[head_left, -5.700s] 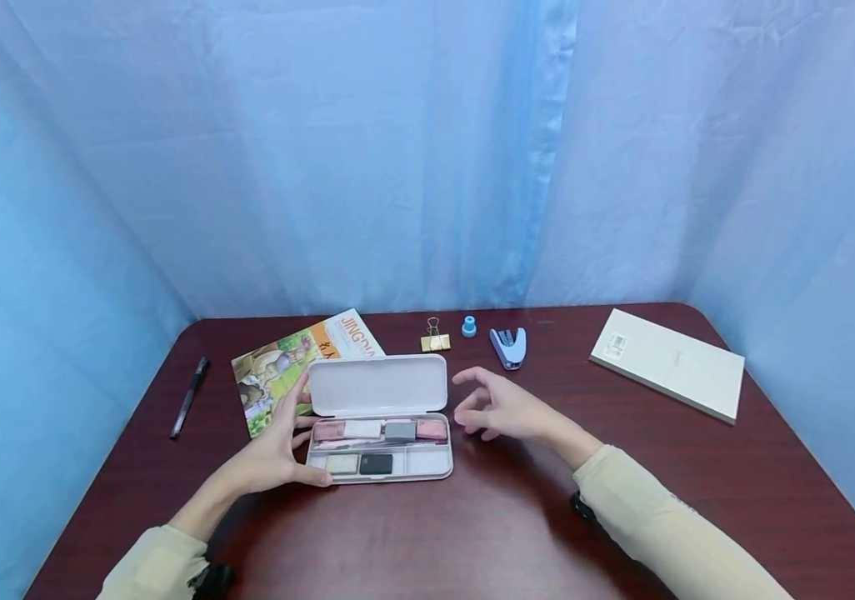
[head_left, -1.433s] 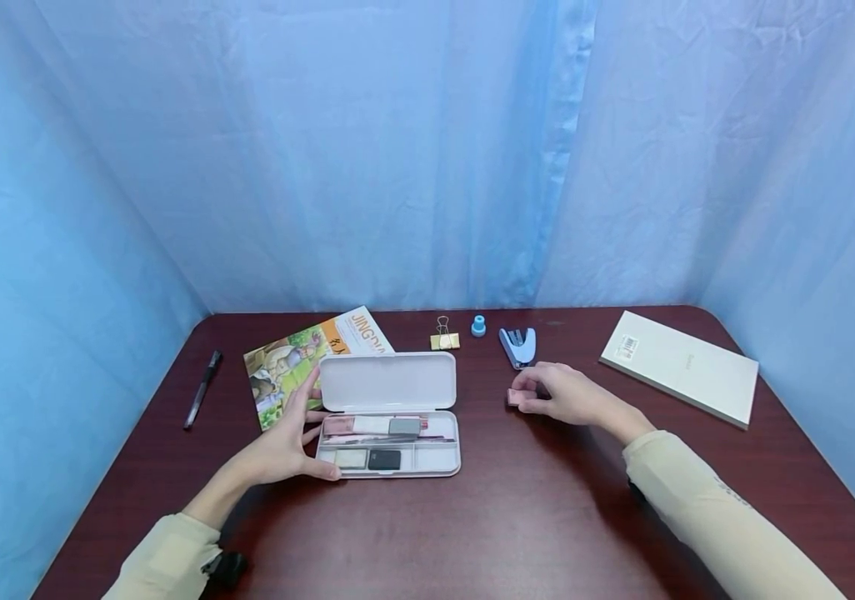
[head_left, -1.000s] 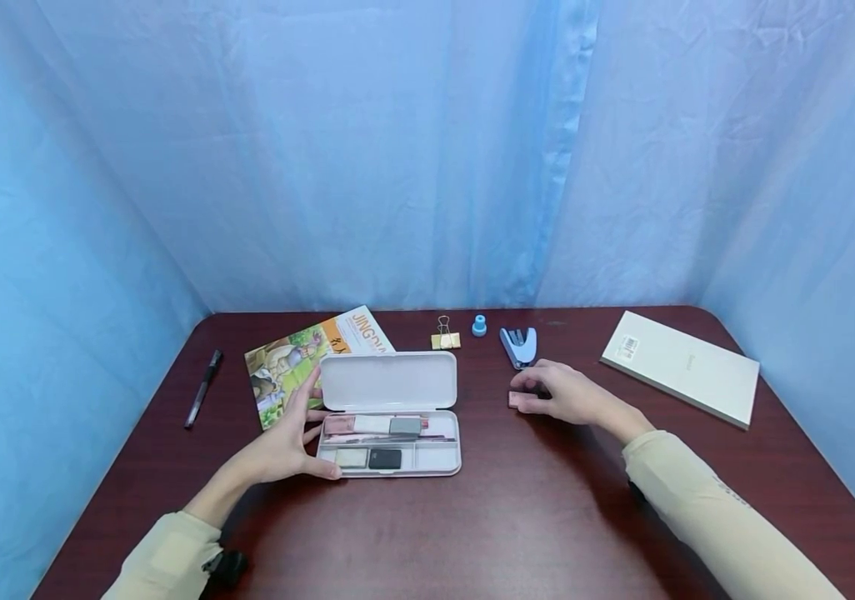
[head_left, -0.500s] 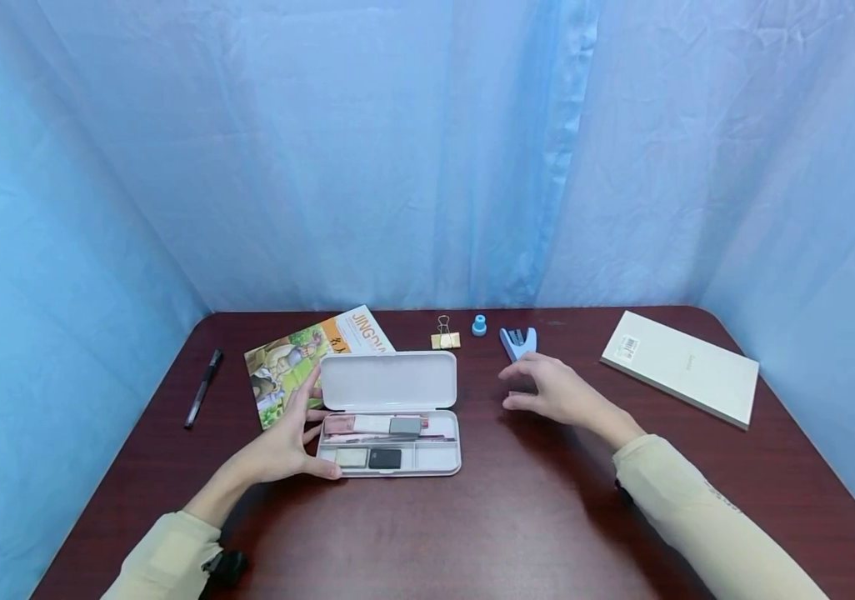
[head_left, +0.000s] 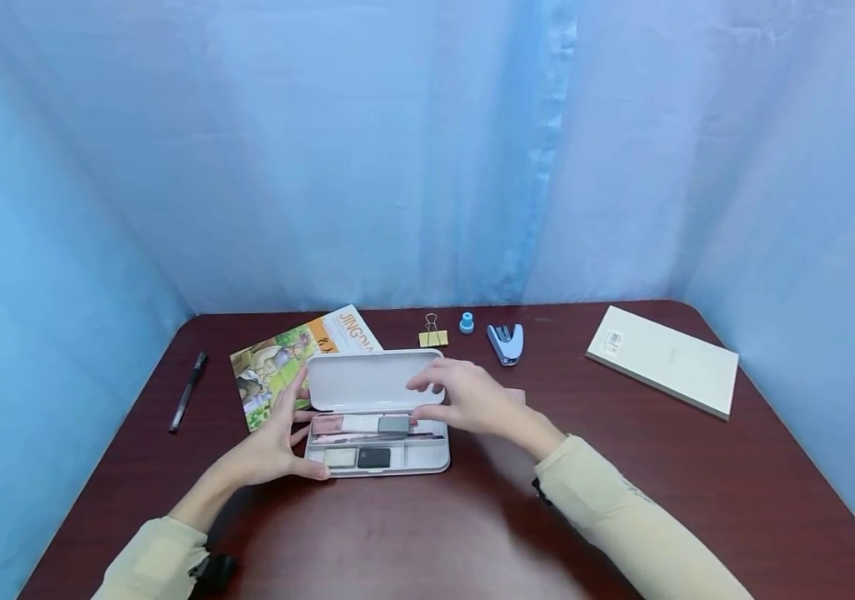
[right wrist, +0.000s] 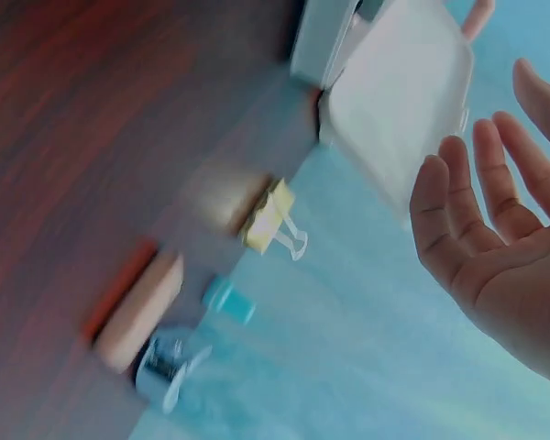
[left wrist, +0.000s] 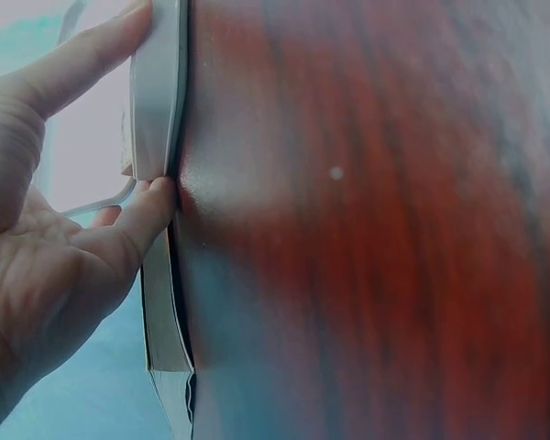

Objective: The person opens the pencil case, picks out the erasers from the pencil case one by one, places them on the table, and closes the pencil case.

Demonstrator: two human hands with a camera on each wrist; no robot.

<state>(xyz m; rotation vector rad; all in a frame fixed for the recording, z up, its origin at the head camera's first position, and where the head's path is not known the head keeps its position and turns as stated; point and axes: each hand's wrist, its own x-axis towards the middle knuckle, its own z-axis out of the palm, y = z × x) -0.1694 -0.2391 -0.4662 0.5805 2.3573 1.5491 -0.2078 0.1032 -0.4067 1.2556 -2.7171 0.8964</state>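
Note:
A white pencil case (head_left: 426,456) lies with its lid (head_left: 356,379) raised. My left hand (head_left: 266,450) holds its left end, thumb at the front corner and fingers along the side. Inside the back compartment are a pink block (head_left: 327,425), a white block (head_left: 360,423), a grey block (head_left: 393,425) and thin pens. A cream block (head_left: 340,457) and a black block (head_left: 374,457) sit in the front one. My right hand (head_left: 472,400) hovers over the case's right end, fingers apart and holding nothing. A pink eraser-like block (right wrist: 139,307) lies on the table, mostly hidden behind that hand in the head view.
Along the back are a gold binder clip (head_left: 432,337), a small blue cap-like piece (head_left: 467,323) and a light blue stapler (head_left: 506,343). A magazine (head_left: 270,367) lies behind the case, a black pen (head_left: 188,392) far left, and a cream notebook (head_left: 663,360) at right.
My right hand took the pink block from the case's back compartment and set it down right of the case. Having let go, it has moved left over the case. The left hand stays put.

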